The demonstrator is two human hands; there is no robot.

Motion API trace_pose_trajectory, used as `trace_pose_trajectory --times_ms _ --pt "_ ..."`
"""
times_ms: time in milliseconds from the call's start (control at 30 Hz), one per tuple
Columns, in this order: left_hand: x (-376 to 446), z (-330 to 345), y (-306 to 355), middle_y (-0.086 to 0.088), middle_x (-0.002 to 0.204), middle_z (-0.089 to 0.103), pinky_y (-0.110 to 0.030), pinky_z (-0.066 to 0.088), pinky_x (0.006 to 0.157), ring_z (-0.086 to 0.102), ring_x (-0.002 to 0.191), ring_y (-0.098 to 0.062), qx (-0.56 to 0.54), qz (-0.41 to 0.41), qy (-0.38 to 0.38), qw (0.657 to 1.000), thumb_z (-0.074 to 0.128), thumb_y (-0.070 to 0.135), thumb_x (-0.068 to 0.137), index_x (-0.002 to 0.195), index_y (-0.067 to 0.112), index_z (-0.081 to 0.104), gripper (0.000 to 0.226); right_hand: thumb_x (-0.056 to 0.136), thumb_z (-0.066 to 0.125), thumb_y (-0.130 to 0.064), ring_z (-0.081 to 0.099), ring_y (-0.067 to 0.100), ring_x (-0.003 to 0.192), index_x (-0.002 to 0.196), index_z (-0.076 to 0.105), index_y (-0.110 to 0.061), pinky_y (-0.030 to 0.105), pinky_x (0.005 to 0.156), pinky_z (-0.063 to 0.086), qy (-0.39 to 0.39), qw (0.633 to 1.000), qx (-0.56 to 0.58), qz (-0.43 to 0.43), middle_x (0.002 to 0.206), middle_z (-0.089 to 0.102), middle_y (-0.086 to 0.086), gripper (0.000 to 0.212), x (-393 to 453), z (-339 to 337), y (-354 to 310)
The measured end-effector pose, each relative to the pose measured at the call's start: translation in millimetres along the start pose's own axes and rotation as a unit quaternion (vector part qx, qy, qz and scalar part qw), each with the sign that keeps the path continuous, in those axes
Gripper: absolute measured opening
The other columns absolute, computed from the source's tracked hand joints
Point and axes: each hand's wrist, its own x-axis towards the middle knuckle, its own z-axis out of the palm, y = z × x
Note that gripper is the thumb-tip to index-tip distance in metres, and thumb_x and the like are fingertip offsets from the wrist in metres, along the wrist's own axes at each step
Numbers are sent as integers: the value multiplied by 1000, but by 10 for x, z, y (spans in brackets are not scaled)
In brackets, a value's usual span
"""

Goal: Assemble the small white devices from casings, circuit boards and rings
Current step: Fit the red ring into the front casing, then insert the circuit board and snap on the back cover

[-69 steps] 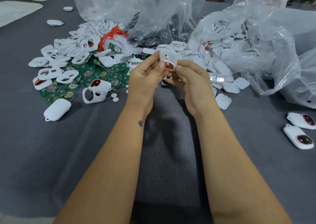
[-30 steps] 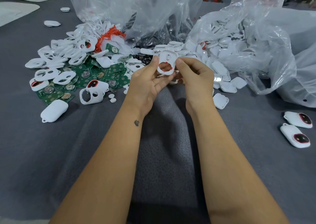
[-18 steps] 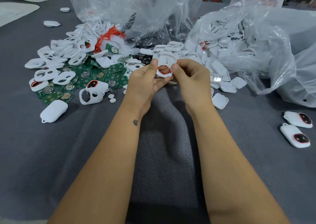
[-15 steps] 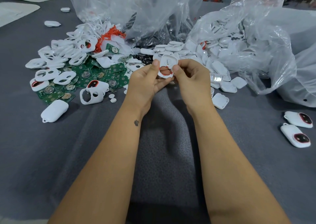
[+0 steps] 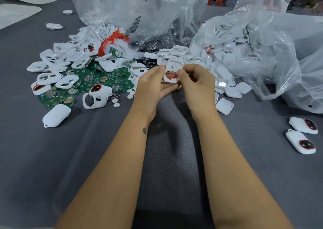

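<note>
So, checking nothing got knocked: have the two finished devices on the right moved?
No; the finished devices lie as before, same gap to the plastic bag.

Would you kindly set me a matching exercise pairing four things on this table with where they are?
Things:
1. casing with red ring
2. circuit boards
3. two finished devices
4. closed white case

Places:
A. far right of the cloth
B. pinched between both hands
C. left pile, among white frames
D. alone, near edge of the left pile

Pairs: 1-B, 2-C, 3-A, 4-D
</note>
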Motion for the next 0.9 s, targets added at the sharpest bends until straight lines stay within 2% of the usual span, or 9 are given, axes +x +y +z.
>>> trace_pose_trajectory --times_ms 100,233,333,467,533,600,700,800,900 --pt "4 0 10 -9 96 75 -32 58 81 72 94 -23 -4 -9 -11 1000 52 20 99 98 9 71 22 89 64 -8 59 3 71 86 69 -12 17 71 50 19 1000 -5 10 79 68 -1 7 8 -2 9" --pt "1 2 24 -6 86 76 -25 58 70 73 82 -19 -3 -10 8 1000 51 18 101 91 11 71 24 89 65 -9 64 9 75 88 71 -12 21 68 53 -9 999 23 35 83 71 4 7 14 -28 -2" --pt "30 -13 40 -7 80 75 -25 58 67 73 75 -20 -38 -16 56 998 46 16 103 93 6 66 25 92 62 -12 66 15 79 92 72 -15 31 76 56 -12 999 30 44 82 71 2 10 15 -32 -8" --pt "58 -102 105 -14 83 72 -28 59 67 73 76 -24 -151 -13 125 981 52 16 100 95 0 64 20 93 56 -16 60 7 66 87 71 -22 27 69 51 46 995 37 81 72 67 -7 17 32 -62 14" --pt "54 -155 145 -12 83 71 -25 58 69 72 77 -21 -195 9 126 973 59 10 96 94 1 65 11 92 55 -14 63 12 76 89 71 -21 34 80 53 54 996 -13 75 79 69 -5 17 33 -60 43" --pt "50 -192 168 -5 77 70 -21 56 68 70 75 -15 -196 32 138 970 61 4 93 90 5 66 6 91 54 -12 63 15 91 98 71 -19 32 88 50 30 993 -105 34 92 69 -3 19 6 -27 65" --pt "46 -210 189 2 69 68 -16 52 59 67 68 -9 -172 44 168 970 61 3 93 83 10 65 13 92 51 -9 59 13 99 108 69 -18 21 84 41 -31 974 -220 -43 106 67 -2 25 -51 29 88" --pt "45 -213 194 -1 70 66 -13 48 53 63 60 -6 -129 40 182 974 62 5 93 80 13 65 15 92 51 -9 57 17 104 114 68 -17 28 87 43 -111 946 -291 -89 112 65 2 29 -74 66 119" --pt "55 -201 173 -4 72 63 -13 46 51 56 53 -5 -79 28 183 979 61 7 94 83 10 64 12 92 54 -16 52 24 107 122 64 -15 32 83 41 -164 906 -377 -100 109 58 8 32 -58 91 153"
